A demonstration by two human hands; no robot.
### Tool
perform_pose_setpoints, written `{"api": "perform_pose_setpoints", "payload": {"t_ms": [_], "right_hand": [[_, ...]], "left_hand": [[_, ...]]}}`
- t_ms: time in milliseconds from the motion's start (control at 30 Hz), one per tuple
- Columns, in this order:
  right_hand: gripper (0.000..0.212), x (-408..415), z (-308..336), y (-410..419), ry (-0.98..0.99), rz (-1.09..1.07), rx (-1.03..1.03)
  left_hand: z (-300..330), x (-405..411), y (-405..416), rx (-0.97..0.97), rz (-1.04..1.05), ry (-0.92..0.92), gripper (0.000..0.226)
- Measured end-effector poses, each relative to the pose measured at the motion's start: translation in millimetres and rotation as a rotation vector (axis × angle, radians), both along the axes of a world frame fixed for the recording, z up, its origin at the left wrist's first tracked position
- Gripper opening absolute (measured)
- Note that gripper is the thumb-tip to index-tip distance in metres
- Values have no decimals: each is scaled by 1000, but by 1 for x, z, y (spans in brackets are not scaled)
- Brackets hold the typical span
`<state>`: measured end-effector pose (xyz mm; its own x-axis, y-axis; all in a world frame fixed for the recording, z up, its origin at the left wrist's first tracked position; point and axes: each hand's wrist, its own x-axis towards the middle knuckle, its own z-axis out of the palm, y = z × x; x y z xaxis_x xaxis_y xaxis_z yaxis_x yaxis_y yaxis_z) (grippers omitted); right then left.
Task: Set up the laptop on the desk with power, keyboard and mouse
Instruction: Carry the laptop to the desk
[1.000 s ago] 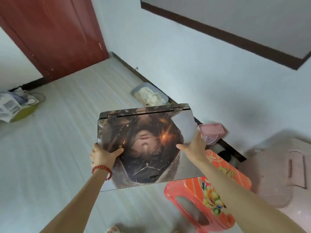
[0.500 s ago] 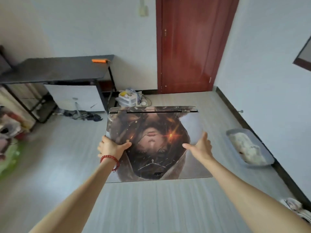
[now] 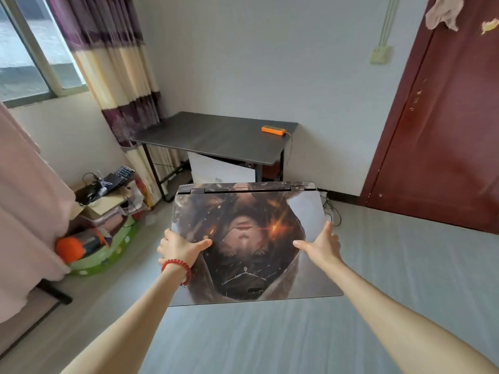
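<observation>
I carry a closed laptop [image 3: 251,238] flat in front of me, its lid covered by a dark picture skin. My left hand [image 3: 179,249], with a red bead bracelet at the wrist, grips its left edge, thumb on the lid. My right hand [image 3: 321,245] grips the right edge the same way. The dark desk [image 3: 216,136] stands ahead against the white wall, beyond the laptop. An orange power strip [image 3: 273,130] lies at the desk's far right corner. A black keyboard [image 3: 122,174] with cables rests on a pile at the left.
A red door [image 3: 445,130] is at the right. A window and striped curtain [image 3: 116,71] are at the left. Boxes, a green tub [image 3: 102,260] and clutter line the left wall. A white panel [image 3: 221,171] stands under the desk. Grey floor lies between me and the desk.
My view has swung left from the door to the desk and window. The desk has come nearer and more central. Both hands keep the same hold on the laptop.
</observation>
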<state>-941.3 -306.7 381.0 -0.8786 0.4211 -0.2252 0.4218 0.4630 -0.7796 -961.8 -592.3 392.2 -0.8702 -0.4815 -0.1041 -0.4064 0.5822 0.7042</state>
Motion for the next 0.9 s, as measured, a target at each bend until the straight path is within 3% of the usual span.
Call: {"api": "perform_pose_setpoints", "payload": {"t_ms": [200,367,600,900], "right_hand": [[109,-187,26,-41,42,150,10],[99,-330,28,-102,66,213,33],[92,-536,15,-192,53,207,-15],[98,-768,5,-215,-18,101,15]], "left_hand": [[26,-144,-43,14,138,11,98],[20,-263,-103,25,233,15,103],[14,-474,-194,-3,235,30,102],[10,-734,-215,-7,108,-21,97]]}}
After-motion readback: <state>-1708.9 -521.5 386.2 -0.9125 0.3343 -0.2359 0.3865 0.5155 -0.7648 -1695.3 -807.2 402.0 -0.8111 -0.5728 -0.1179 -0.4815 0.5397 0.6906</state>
